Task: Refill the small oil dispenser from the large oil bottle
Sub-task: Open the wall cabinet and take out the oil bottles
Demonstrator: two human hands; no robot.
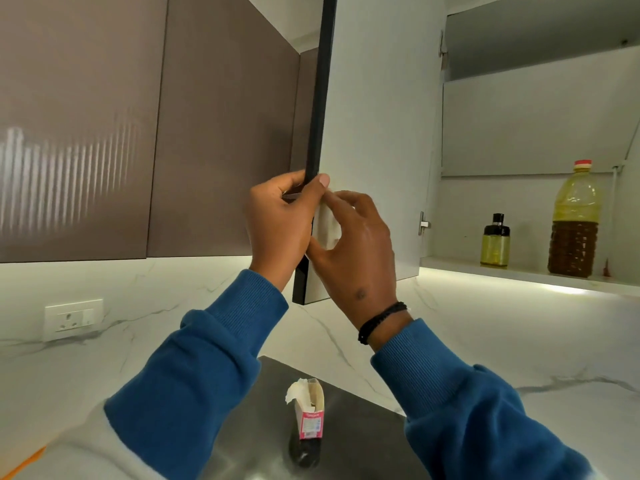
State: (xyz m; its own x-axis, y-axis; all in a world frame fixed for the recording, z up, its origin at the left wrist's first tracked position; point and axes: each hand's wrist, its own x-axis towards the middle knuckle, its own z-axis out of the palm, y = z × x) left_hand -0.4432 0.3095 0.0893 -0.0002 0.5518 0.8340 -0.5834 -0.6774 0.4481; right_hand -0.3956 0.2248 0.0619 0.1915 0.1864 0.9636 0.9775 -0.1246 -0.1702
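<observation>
Task is at its opening stage; no oil is transferred. The cabinet door stands open, edge-on to the camera. The left hand grips the door's dark edge, fingers curled round it and thumb tip on the pale inner face. The right hand is at the same edge just right of the left, fingers bent against the inner face; whether it clamps the door or merely rests on it cannot be told. A pale patch shows between the two hands; its nature is unclear.

Both task items are well to the right of the grip, on the cabinet shelf, untouched. The dispenser stands upright, black cap on, partly filled with yellow liquid. The bottle stands upright beside it, farther from the hands, red cap on, neck region yellow.

Below the grip, a small open carton stands on the dark counter.

Outstanding, by judgement: release the door, take down both vessels, uncap, pour, recap.
</observation>
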